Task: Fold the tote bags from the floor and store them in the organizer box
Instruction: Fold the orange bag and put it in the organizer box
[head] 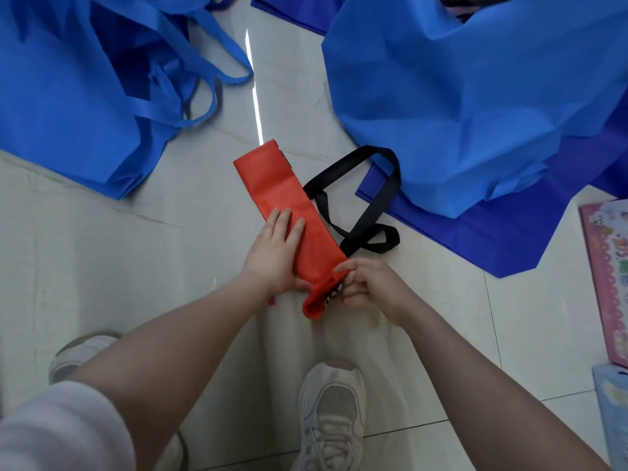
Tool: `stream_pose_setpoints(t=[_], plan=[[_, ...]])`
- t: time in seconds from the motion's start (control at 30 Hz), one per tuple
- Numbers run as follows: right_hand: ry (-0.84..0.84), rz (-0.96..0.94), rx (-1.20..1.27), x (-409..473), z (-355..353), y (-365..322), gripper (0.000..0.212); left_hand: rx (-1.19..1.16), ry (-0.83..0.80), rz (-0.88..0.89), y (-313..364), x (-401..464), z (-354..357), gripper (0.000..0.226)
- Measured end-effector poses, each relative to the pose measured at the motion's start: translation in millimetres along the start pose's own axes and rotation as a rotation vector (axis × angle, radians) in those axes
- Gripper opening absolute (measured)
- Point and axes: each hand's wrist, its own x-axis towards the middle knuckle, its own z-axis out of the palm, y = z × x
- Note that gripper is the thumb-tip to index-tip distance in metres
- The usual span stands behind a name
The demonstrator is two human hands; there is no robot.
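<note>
A red tote bag [272, 192], folded into a long narrow strip, lies on the white tile floor in the middle of the view. Its black handles [360, 198] loop out to the right. My left hand [275, 253] lies flat on the strip with straight fingers, the thumb under its near end. My right hand [363, 283] pinches the near end, which curls up off the floor. No organizer box can be made out for certain.
A heap of light blue tote bags [85, 96] with loose handles fills the far left. More blue bags [475, 113] spread over the far right. Colourful boxes [608, 283] stand at the right edge. My white shoes [333, 419] rest on the tiles below.
</note>
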Motion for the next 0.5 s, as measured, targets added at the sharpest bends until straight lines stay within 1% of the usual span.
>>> stream_pose_setpoints(t=[0.03, 0.07, 0.1, 0.13, 0.17, 0.2, 0.27, 0.33, 0.37, 0.4, 0.5], plan=[[-0.024, 0.007, -0.013, 1, -1, -2, 0.027, -0.069, 0.029, 0.038, -10, 1, -4, 0.102], [-0.027, -0.019, -0.083, 2, 0, -3, 0.026, -0.122, 0.065, 0.078, -19, 2, -10, 0.082], [-0.006, -0.061, -0.146, 3, 2, -3, 0.021, -0.168, 0.095, 0.105, -27, 3, -16, 0.063], [0.045, -0.099, -0.194, 7, 5, -1, 0.013, -0.216, 0.105, 0.116, -32, 3, -22, 0.056], [0.115, -0.121, -0.219, 10, 8, 0, 0.006, -0.265, 0.090, 0.118, -35, 4, -28, 0.057], [0.194, -0.134, -0.260, 16, 11, 2, 0.013, -0.307, 0.064, 0.114, -35, 4, -32, 0.061], [0.336, -0.125, -0.435, 26, 16, 3, 0.033, -0.346, 0.044, 0.104, -33, 5, -35, 0.071], [0.419, -0.109, -0.599, 32, 19, 2, 0.047, -0.305, 0.059, 0.114, -31, 5, -33, 0.085], [0.440, -0.099, -0.647, 33, 20, 2, 0.051, -0.254, 0.069, 0.121, -30, 5, -31, 0.087], [0.441, -0.082, -0.669, 34, 21, 1, 0.053, -0.208, 0.073, 0.128, -30, 5, -27, 0.084], [0.375, -0.037, -0.699, 31, 31, 7, 0.057, -0.139, 0.119, 0.184, -33, 0, -11, 0.065]])
